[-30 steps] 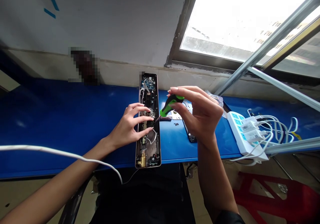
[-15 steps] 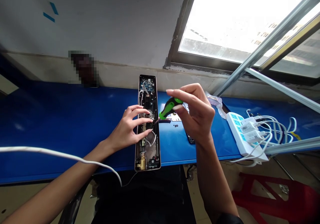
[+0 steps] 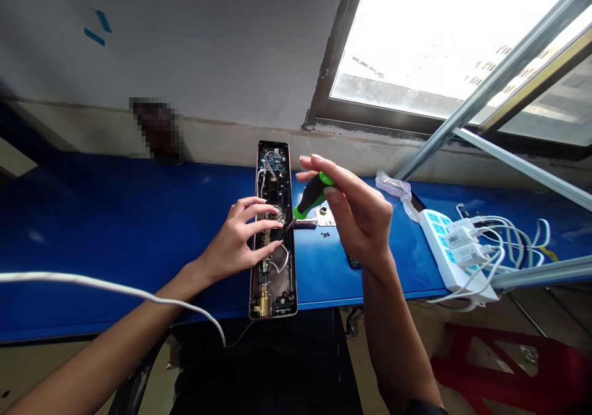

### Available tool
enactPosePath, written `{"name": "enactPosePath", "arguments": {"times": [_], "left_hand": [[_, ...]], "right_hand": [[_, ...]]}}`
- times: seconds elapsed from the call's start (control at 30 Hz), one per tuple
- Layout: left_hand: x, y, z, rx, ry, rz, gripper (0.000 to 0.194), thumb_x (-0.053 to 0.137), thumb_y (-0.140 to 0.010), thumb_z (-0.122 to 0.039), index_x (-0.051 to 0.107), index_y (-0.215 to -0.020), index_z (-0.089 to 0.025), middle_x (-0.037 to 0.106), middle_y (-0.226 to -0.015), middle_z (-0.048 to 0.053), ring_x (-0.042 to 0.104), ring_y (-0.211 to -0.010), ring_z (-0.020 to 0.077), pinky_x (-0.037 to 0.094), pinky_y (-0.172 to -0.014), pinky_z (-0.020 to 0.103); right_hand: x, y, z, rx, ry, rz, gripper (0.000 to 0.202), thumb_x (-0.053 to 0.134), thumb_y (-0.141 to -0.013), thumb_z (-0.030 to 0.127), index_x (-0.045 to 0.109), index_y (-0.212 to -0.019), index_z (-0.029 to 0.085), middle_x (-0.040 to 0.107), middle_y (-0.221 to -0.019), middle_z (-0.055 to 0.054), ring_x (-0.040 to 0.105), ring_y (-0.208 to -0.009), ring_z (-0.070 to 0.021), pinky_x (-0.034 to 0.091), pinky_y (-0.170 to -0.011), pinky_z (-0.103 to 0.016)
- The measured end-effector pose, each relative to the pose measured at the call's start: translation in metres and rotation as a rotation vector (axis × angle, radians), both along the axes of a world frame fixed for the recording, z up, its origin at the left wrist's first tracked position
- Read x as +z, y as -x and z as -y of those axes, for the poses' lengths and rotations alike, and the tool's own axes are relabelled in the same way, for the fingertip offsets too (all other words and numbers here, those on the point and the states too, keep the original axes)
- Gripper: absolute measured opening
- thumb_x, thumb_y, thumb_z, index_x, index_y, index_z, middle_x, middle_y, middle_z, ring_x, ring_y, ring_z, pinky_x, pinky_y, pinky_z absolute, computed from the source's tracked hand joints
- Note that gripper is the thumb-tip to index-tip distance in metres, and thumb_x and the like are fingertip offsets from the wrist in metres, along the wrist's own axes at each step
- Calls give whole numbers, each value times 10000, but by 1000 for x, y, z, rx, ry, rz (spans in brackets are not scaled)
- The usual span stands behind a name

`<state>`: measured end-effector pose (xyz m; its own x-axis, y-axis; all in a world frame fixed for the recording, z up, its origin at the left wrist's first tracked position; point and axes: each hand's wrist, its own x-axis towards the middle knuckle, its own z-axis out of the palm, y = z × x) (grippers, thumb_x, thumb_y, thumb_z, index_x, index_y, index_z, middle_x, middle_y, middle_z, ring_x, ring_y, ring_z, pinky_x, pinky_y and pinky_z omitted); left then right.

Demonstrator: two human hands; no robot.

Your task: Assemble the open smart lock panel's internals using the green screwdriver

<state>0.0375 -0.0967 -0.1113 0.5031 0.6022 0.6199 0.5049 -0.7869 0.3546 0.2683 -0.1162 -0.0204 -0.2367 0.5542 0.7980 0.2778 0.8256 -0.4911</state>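
Observation:
A long, narrow dark housing (image 3: 287,291) lies open-side up at the table's front edge. Inside are a blue circuit board (image 3: 272,161), white wires and a brass fitting (image 3: 263,305). My left hand (image 3: 240,233) reaches across it from the left, fingers spread and fingertips touching the inner parts. My right hand (image 3: 358,214) has a green and black screwdriver (image 3: 314,196) between thumb and fingers, other fingers extended. The screwdriver slants, its shaft running down to the housing's inside by my left fingertips. The exact contact of its tip is too small to make out.
Right of the housing lie a white plate (image 3: 326,214), small black screws (image 3: 325,235) and a dark object partly behind my wrist. Farther right stand a plastic bag (image 3: 393,184) and a white power strip (image 3: 437,242) with chargers. A white cable (image 3: 115,285) crosses my left forearm.
My right hand has turned about the screwdriver handle, and its fingers are straighter and more together. My left hand and the housing stay in place.

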Motion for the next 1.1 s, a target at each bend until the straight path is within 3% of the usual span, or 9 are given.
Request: {"name": "enactPosePath", "arguments": {"times": [0.1,0.2,0.37,0.47,0.57,0.67,0.8,0.93,1.1], "left_hand": [[0,0,0,5,0,-5,258,778,-901,-293,755,-1153,-243,677,-1319,74,493,-1337,313,457,-1118,556],[1,0,1,4,2,-10,255,774,-905,-293,753,-1153,-243,672,-1323,75,492,-1339,309,467,-1110,544],[1,0,0,-1,7,-8,262,774,-908,-288,747,-1163,-237,670,-1324,74,485,-1338,305,451,-1127,554],[1,0,-1,-6,5,-17,271,768,-912,-288,738,-1177,-237,665,-1321,78,481,-1340,309,458,-1123,559],[2,1,0,-5,-22,-32,306,766,-916,-307,724,-1211,-241,626,-1355,91,461,-1362,313,449,-1140,564],[7,1,0,8,-62,-42,336,745,-936,-327,701,-1259,-245,559,-1409,108,438,-1385,315,439,-1156,563],[20,-3,-6,26,-69,-63,376,691,-973,-298,646,-1341,-234,558,-1401,117,443,-1373,308,447,-1147,556],[33,-10,-19,24,-69,-88,325,670,-979,-275,676,-1298,-211,577,-1388,117,436,-1372,314,436,-1153,561],[46,-26,-33,-26,-72,-116,267,651,-981,-249,717,-1229,-174,669,-1293,109,455,-1350,312,456,-1133,526]], "right_hand": [[-1,0,0,-32,-75,-45,356,728,-935,231,730,-1269,354,751,-1102,-14,730,-986,-195,654,-838,-394],[-1,0,-1,-99,-144,-31,349,846,-839,288,775,-1177,340,655,-936,-4,667,-844,-147,621,-727,-320],[2,3,4,-4,-29,76,463,577,-1005,151,594,-1442,301,674,-1365,-50,679,-1192,-200,617,-972,-401],[-1,1,4,-5,24,117,541,637,-968,150,539,-1478,302,698,-1362,-38,704,-1182,-215,639,-960,-405],[-6,-5,0,-95,-28,66,506,689,-934,178,576,-1409,312,731,-1233,-35,744,-1066,-215,669,-850,-385],[-12,-14,-6,-241,-191,-88,464,694,-928,254,559,-1366,326,686,-1163,-40,758,-967,-212,676,-727,-364],[-19,-26,-14,-445,-268,-164,437,710,-915,281,539,-1316,317,628,-1194,-57,751,-955,-211,675,-732,-377],[-33,-33,-18,-440,-135,-47,374,760,-870,269,554,-1181,280,699,-1052,-29,751,-897,-195,655,-700,-346],[-51,-28,-12,-486,235,283,207,681,-933,327,502,-1006,254,722,-1014,-26,709,-857,-171,582,-768,-331]]}}
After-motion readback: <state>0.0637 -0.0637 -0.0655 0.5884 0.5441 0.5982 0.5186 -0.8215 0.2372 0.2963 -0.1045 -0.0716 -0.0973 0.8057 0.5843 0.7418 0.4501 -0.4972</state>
